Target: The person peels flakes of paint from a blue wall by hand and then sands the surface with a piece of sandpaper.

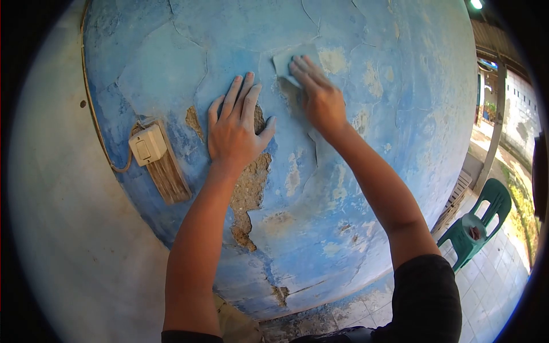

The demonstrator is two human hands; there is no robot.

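Observation:
Both arms reach up to a blue wall (229,57) with cracked, peeling paint. My left hand (235,121) lies flat on it, fingers spread and dusty, holding nothing, beside a patch of bare, crumbled plaster (250,188). To its right and higher up, my right hand (320,94) presses a thin greyish-blue sheet (283,62) against the wall. The fingertips rest on the sheet, whose left part sticks out past them. My right hand is slightly blurred.
A light switch (147,146) on a wooden board (170,177) is fixed to the wall at left, with a cable beside it. At right, a green plastic chair (470,237) holding a clear container stands on the tiled floor (486,286).

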